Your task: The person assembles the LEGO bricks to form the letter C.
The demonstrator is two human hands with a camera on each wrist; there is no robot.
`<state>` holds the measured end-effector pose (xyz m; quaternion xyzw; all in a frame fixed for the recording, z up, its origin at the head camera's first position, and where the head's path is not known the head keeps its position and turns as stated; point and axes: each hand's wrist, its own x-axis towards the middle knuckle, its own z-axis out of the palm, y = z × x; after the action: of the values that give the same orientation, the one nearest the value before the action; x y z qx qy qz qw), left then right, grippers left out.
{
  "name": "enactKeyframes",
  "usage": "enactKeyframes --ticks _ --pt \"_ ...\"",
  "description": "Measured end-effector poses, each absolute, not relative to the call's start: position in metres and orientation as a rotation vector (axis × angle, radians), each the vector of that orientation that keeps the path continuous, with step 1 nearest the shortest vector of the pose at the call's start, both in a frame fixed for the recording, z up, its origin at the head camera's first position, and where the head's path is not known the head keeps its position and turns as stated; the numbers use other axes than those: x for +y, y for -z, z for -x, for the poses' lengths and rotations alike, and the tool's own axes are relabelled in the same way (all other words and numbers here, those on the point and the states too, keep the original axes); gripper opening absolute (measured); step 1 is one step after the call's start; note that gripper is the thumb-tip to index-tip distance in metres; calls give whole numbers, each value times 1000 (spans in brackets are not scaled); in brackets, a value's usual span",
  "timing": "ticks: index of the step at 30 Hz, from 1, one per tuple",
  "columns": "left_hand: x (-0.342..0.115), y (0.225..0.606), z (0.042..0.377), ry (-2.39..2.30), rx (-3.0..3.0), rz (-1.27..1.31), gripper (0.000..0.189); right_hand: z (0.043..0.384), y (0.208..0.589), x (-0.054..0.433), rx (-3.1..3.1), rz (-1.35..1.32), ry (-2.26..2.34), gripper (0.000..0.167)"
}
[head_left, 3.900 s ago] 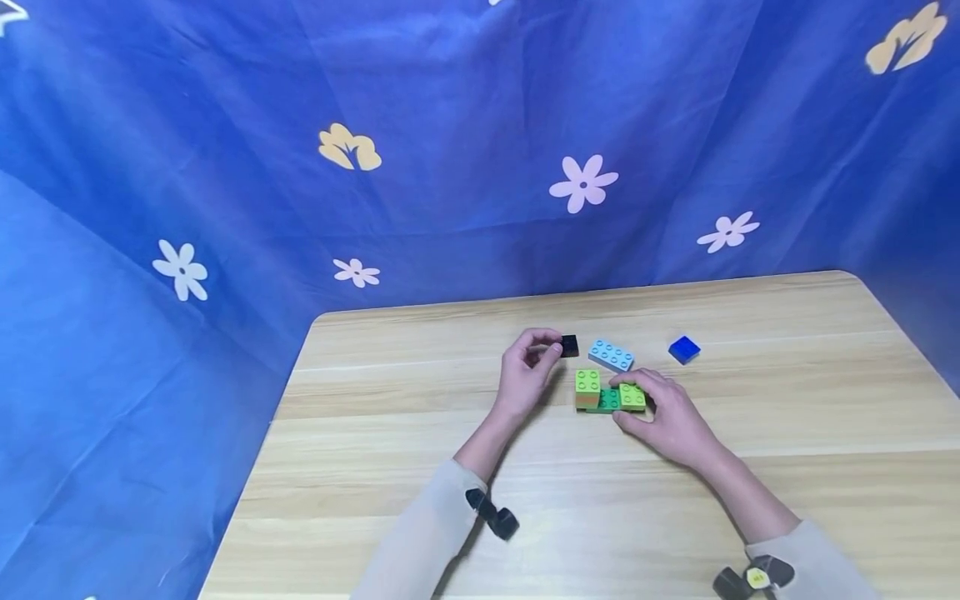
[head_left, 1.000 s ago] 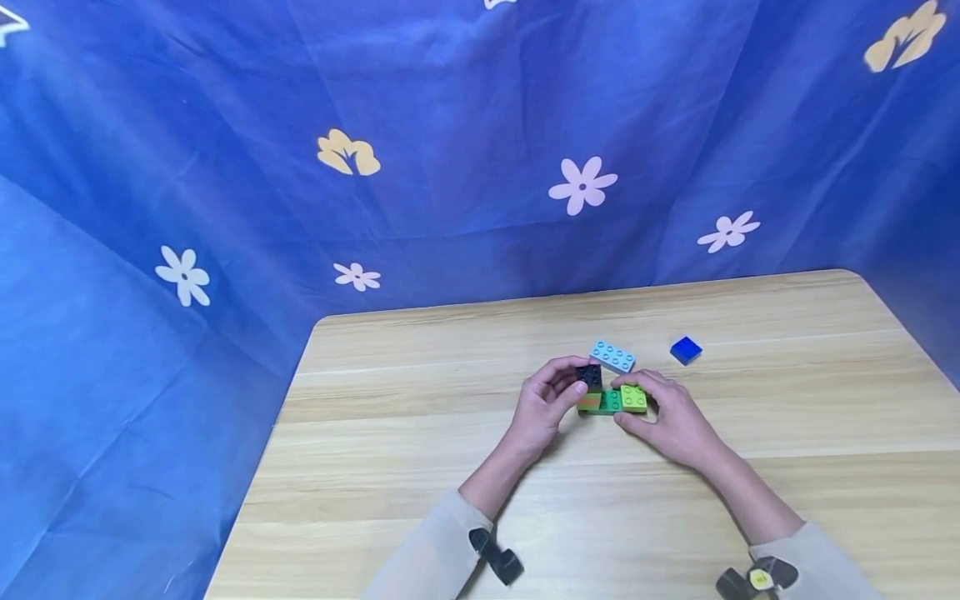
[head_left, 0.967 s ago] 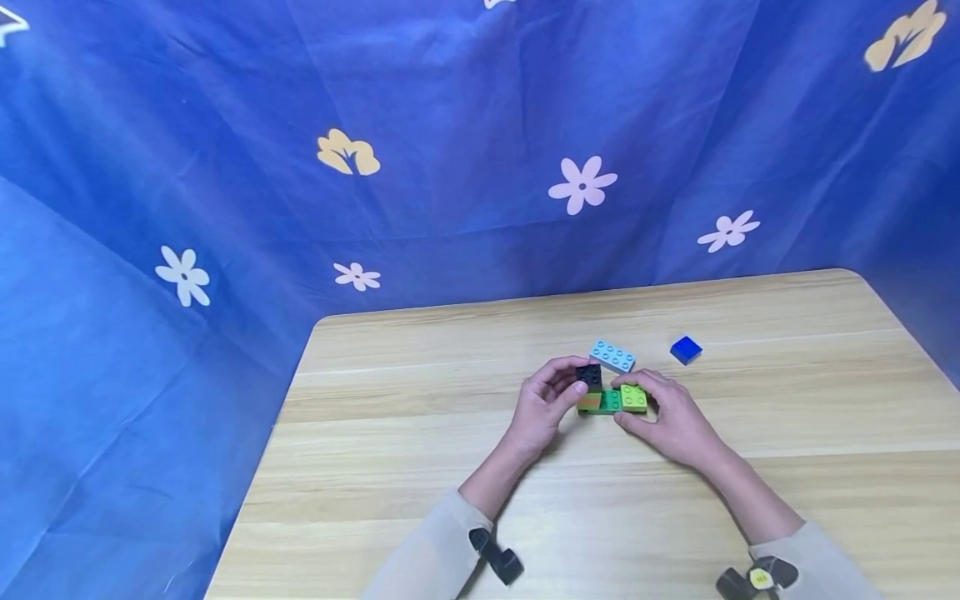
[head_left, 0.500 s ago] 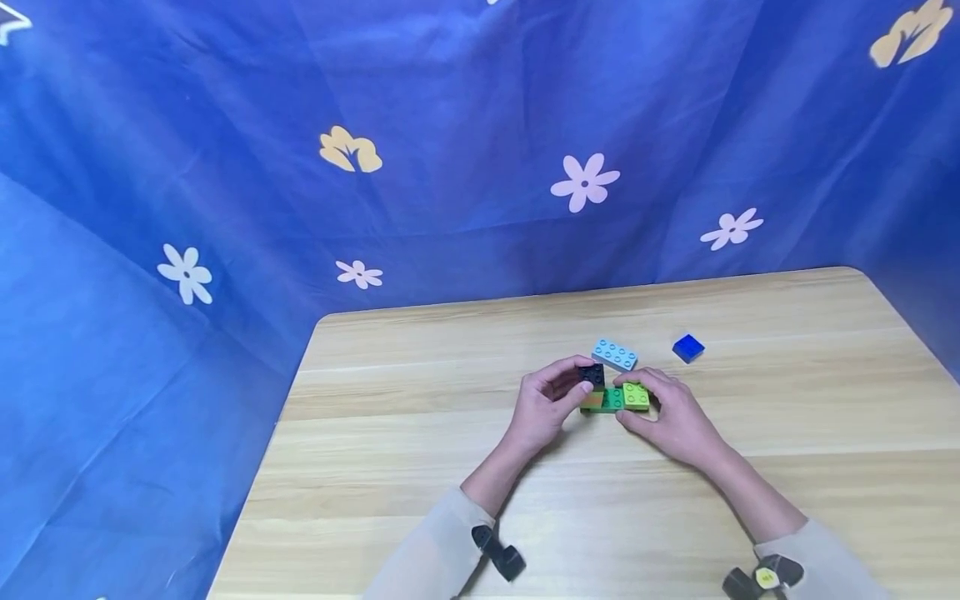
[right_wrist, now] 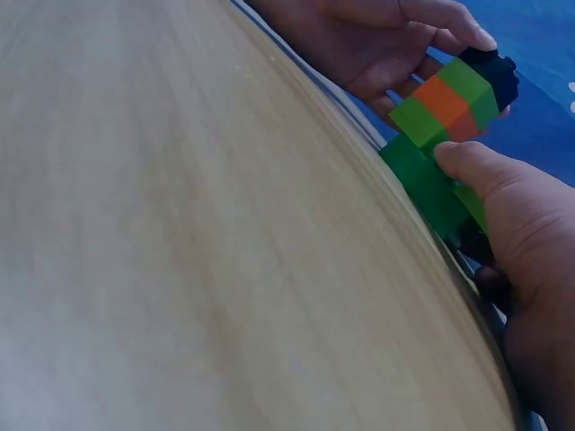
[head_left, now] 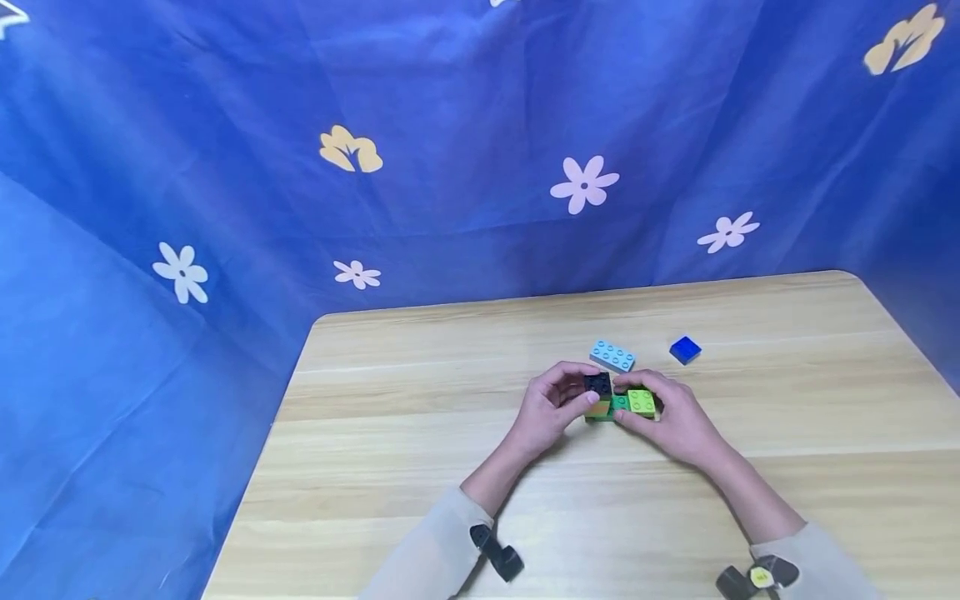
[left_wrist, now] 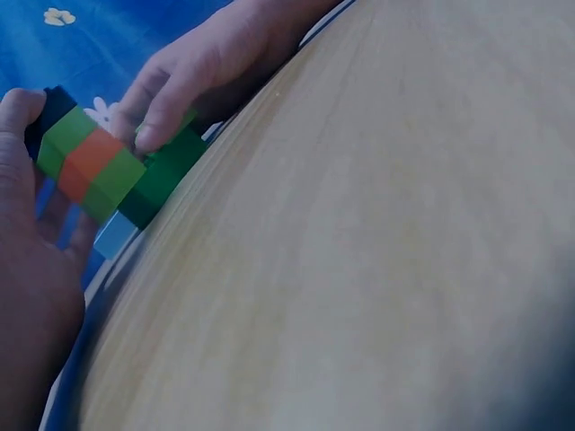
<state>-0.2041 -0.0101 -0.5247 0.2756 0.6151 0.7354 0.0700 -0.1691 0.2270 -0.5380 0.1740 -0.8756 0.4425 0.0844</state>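
A black brick (head_left: 598,383) tops a short tower of lime, orange and lime bricks (right_wrist: 445,103). That tower stands on the left end of a dark green brick (right_wrist: 427,184), and a lime brick (head_left: 641,403) sits on its right end. My left hand (head_left: 546,412) pinches the black brick between thumb and fingers, the thumb at its near side. With my right hand (head_left: 671,421) I grip the dark green brick near its middle, thumb in front and fingers behind. The right fingertips are partly hidden behind the bricks in the head view.
Just behind the bricks lies a light blue brick (head_left: 612,356) with two rows of studs. A dark blue brick (head_left: 685,350) rests farther right. The wooden table (head_left: 360,467) ends at the back against a blue flowered curtain (head_left: 450,183).
The left hand has brought the black brick from the table, left of the light blue brick, onto the tower. In the last half second the joined bricks shifted slightly right and nearer me.
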Motion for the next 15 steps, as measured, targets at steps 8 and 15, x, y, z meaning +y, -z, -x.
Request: enactKeyframes --ticks 8,15 --pt "-12 526 221 -2192 1908 -885 34 171 537 228 -2572 -549 -1329 39" --pt "-7 529 264 -2087 2190 -703 35 171 537 227 -2571 -554 -1373 40"
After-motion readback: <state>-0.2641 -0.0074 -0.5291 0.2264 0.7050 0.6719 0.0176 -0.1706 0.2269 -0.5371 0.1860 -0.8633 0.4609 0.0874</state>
